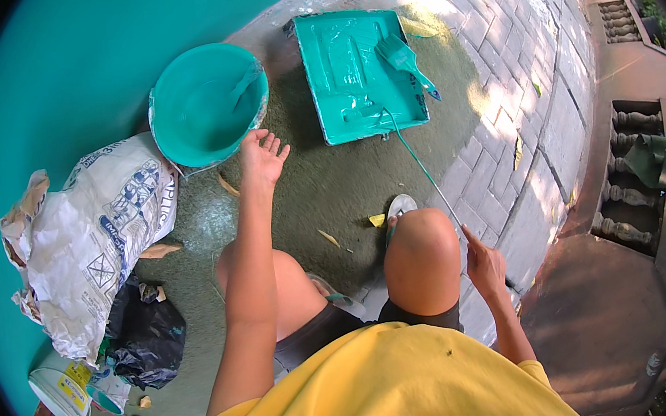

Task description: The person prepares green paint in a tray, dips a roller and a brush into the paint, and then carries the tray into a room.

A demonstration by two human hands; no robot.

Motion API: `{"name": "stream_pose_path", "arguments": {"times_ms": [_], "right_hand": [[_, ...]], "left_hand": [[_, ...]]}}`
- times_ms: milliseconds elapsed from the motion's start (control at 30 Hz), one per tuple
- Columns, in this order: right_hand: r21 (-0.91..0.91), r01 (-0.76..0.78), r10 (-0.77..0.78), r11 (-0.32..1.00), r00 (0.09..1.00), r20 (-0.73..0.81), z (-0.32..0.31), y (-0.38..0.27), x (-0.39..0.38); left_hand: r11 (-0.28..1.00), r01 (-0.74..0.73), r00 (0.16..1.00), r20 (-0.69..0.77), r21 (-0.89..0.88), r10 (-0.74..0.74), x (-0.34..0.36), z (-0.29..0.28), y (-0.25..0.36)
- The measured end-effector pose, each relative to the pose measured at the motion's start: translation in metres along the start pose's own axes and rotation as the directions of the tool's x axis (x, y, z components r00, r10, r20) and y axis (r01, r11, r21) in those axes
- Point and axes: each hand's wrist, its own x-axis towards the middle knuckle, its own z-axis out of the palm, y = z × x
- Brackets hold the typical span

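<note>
My right hand is closed around the handle end of a paint roller with a long thin wire shaft. The small roller head lies at the near end of a paint tray coated in wet teal paint. A teal-covered paintbrush rests on the tray's right side, its handle over the edge. My left hand is open, palm up with fingers loosely bent, beside the near right rim of a bucket of teal paint. Whether the fingertips touch the rim I cannot tell. Something paint-covered sticks up inside the bucket.
At left, a crumpled white paper sack leans by the teal wall. Below it are a black plastic bag and a tipped white container. Grey paving spreads to the right, toward a balustrade. Dry leaves lie about.
</note>
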Motion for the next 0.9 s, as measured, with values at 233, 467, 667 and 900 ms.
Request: {"name": "stream_pose_path", "arguments": {"times_ms": [233, 467, 667, 900], "right_hand": [[-0.001, 0.035, -0.035, 0.999, 0.999, 0.0, -0.01, -0.027, 0.006], [0.095, -0.023, 0.024, 0.995, 1.0, -0.001, 0.0, -0.06, 0.022], [0.031, 0.043, -0.041, 0.999, 0.997, -0.063, 0.006, -0.05, 0.015], [-0.035, 0.001, -0.001, 0.999, 1.0, 0.0, -0.003, -0.019, -0.005]], "left_hand": [[0.998, -0.066, 0.996, 0.057, -0.007, 0.066, 0.011, -0.01, 0.007], [0.998, 0.007, 0.997, 0.079, -0.066, -0.002, 0.005, -0.003, 0.015], [0.995, 0.026, 0.997, 0.082, -0.1, -0.018, 0.008, -0.004, 0.014], [0.979, 0.062, 0.996, 0.074, -0.195, -0.048, 0.006, -0.003, 0.017]]}}
